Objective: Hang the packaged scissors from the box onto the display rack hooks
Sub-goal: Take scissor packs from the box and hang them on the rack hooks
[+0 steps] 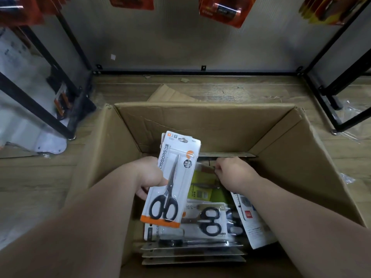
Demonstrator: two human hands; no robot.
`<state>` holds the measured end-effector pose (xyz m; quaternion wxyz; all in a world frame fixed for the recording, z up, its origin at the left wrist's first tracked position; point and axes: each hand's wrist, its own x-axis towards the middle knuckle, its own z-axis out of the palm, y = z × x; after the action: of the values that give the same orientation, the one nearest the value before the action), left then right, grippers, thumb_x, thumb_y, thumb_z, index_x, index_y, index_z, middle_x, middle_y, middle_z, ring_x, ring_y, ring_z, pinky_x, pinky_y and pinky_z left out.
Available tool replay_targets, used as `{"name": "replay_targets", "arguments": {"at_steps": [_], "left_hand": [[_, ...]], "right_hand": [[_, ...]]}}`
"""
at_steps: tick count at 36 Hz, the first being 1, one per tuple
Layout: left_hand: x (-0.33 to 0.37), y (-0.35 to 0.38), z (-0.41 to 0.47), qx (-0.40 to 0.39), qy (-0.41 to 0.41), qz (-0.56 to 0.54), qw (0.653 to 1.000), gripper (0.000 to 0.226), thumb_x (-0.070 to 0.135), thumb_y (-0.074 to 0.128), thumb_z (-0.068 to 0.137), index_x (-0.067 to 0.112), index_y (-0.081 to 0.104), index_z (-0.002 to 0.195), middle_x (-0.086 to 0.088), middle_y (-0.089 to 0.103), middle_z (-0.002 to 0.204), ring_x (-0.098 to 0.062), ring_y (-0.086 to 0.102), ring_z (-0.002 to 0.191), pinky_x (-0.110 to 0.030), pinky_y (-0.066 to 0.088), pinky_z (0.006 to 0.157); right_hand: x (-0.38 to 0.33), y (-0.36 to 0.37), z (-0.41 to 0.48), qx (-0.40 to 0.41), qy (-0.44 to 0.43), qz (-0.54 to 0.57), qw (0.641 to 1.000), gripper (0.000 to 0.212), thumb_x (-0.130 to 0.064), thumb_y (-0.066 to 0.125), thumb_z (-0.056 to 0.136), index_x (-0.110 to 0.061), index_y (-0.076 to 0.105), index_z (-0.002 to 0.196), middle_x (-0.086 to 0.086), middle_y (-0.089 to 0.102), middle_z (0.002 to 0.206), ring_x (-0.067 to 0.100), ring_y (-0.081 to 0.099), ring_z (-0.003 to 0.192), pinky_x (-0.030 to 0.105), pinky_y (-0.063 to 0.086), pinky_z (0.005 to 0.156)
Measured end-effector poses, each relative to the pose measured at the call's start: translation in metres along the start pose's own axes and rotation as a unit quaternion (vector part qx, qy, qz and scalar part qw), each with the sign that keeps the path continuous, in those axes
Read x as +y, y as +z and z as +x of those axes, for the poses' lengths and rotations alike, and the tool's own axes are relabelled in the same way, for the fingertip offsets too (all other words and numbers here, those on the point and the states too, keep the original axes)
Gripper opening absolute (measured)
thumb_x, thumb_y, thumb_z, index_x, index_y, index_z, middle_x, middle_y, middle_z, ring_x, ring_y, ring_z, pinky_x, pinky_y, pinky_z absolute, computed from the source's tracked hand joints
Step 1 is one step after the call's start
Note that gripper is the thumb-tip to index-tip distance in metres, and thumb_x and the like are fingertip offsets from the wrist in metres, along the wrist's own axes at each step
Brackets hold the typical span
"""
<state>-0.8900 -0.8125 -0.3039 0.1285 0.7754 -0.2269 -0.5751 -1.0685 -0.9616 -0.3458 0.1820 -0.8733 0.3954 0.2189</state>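
Here the left hand (pixel 148 173) is clamped on one packaged scissors (pixel 172 181), a white card with an orange band at its lower end and black handles showing through the blister. The thumb lies along the card's left edge and the fingers wrap round behind it. The pack stands nearly upright, its hang-hole end tilted toward 12 o'clock, above the left half of the open cardboard box (pixel 200 125).

The right hand (pixel 234 171) reaches down into the box at about 2 o'clock from the held pack. Its fingers are curled tightly downward onto the top edge of a green-carded pack (pixel 202 189). Whether they have actually closed on that card cannot be told, as the fingertips are hidden behind the knuckles.

More scissors packs lie loose in the box. One with black handles (pixel 208 217) lies flat at 5 o'clock from the held pack, just beside it. A white pack (pixel 255 227) leans under the right forearm at 4 o'clock. A stack of flat cards (pixel 192 251) sits at 6 o'clock near the box's near wall.

The box rests on a wooden floor (pixel 241 91). Black rack legs (pixel 68 57) stand at 10 o'clock, and orange battery packs (pixel 222 11) hang at 12 o'clock.
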Motion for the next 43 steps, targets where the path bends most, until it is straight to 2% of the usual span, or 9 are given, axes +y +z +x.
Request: {"name": "replay_targets", "arguments": {"at_steps": [5, 7, 12, 17, 21, 26, 31, 35, 43], "left_hand": [[-0.001, 0.001, 0.005, 0.012, -0.009, -0.002, 1.000, 0.019, 0.007, 0.061, 0.096, 0.026, 0.063, 0.099, -0.005, 0.074, 0.100, -0.020, 0.070, 0.090, -0.037, 0.060, 0.070], [-0.001, 0.002, 0.006, 0.016, -0.004, -0.004, 1.000, 0.019, 0.009, 0.060, 0.096, 0.027, 0.061, 0.101, -0.004, 0.073, 0.101, -0.021, 0.070, 0.092, -0.039, 0.060, 0.072], [0.002, 0.003, 0.009, 0.021, -0.012, -0.024, 0.999, 0.020, 0.007, 0.058, 0.097, 0.023, 0.062, 0.109, -0.005, 0.073, 0.104, -0.022, 0.070, 0.095, -0.037, 0.057, 0.067], [0.000, 0.001, 0.012, 0.012, -0.032, -0.031, 0.999, 0.021, 0.006, 0.058, 0.096, 0.020, 0.063, 0.110, -0.007, 0.074, 0.103, -0.025, 0.071, 0.095, -0.041, 0.059, 0.073], [-0.003, -0.002, 0.014, 0.012, -0.039, -0.028, 0.999, 0.023, 0.007, 0.057, 0.097, 0.022, 0.061, 0.114, -0.007, 0.073, 0.107, -0.026, 0.071, 0.098, -0.046, 0.060, 0.080], [-0.003, -0.005, 0.015, 0.020, -0.038, -0.027, 0.999, 0.024, 0.007, 0.057, 0.097, 0.024, 0.061, 0.114, -0.007, 0.073, 0.106, -0.027, 0.072, 0.097, -0.049, 0.060, 0.084], [-0.003, -0.007, 0.013, 0.036, -0.030, -0.026, 0.999, 0.025, 0.006, 0.056, 0.096, 0.022, 0.062, 0.114, -0.009, 0.073, 0.107, -0.029, 0.072, 0.097, -0.050, 0.060, 0.082], [-0.003, -0.010, 0.007, 0.063, -0.020, -0.007, 0.998, 0.024, 0.006, 0.053, 0.095, 0.020, 0.063, 0.111, -0.013, 0.074, 0.105, -0.034, 0.073, 0.094, -0.055, 0.060, 0.081], [-0.003, -0.010, -0.006, 0.093, -0.010, 0.027, 0.995, 0.027, 0.004, 0.052, 0.088, 0.015, 0.068, 0.107, -0.019, 0.073, 0.101, -0.042, 0.071, 0.094, -0.062, 0.058, 0.078]], "right_hand": [[-0.006, 0.000, 0.004, 0.049, 0.014, -0.011, 0.999, 0.016, -0.017, 0.047, 0.099, -0.016, 0.045, 0.115, 0.009, 0.061, 0.102, 0.029, 0.062, 0.085, 0.042, 0.056, 0.070], [-0.004, 0.001, 0.006, 0.067, 0.025, -0.020, 0.997, 0.030, -0.010, 0.052, 0.096, -0.020, 0.040, 0.121, 0.007, 0.057, 0.106, 0.027, 0.061, 0.086, 0.042, 0.057, 0.069], [0.003, 0.004, 0.010, 0.073, 0.028, -0.097, 0.992, 0.038, -0.013, 0.055, 0.095, -0.018, 0.047, 0.131, 0.010, 0.040, 0.123, 0.029, 0.048, 0.109, 0.035, 0.048, 0.078], [0.006, 0.004, 0.019, 0.047, 0.035, -0.081, 0.995, 0.033, -0.009, 0.054, 0.096, -0.019, 0.053, 0.127, 0.008, 0.040, 0.122, 0.029, 0.056, 0.099, 0.037, 0.047, 0.067], [0.005, 0.004, 0.026, 0.032, 0.039, -0.068, 0.996, 0.033, -0.005, 0.048, 0.096, -0.020, 0.058, 0.124, 0.007, 0.054, 0.120, 0.033, 0.059, 0.108, 0.039, 0.052, 0.079], [0.001, -0.003, 0.027, 0.033, 0.056, -0.087, 0.994, 0.025, -0.003, 0.055, 0.090, -0.017, 0.065, 0.109, 0.008, 0.065, 0.099, 0.029, 0.063, 0.093, 0.036, 0.054, 0.071], [0.004, -0.008, 0.018, 0.075, 0.040, -0.083, 0.993, 0.020, -0.012, 0.058, 0.092, -0.018, 0.062, 0.111, 0.004, 0.061, 0.103, 0.027, 0.061, 0.095, 0.036, 0.053, 0.074], [0.009, -0.017, 0.006, 0.090, 0.026, -0.075, 0.993, 0.033, -0.008, 0.061, 0.090, -0.013, 0.055, 0.122, 0.007, 0.054, 0.118, 0.029, 0.051, 0.113, 0.040, 0.052, 0.088], [0.008, -0.028, -0.018, 0.132, -0.048, -0.146, 0.979, 0.032, -0.024, 0.053, 0.093, -0.020, 0.048, 0.124, 0.004, 0.051, 0.125, 0.028, 0.045, 0.120, 0.040, 0.039, 0.100]]}}
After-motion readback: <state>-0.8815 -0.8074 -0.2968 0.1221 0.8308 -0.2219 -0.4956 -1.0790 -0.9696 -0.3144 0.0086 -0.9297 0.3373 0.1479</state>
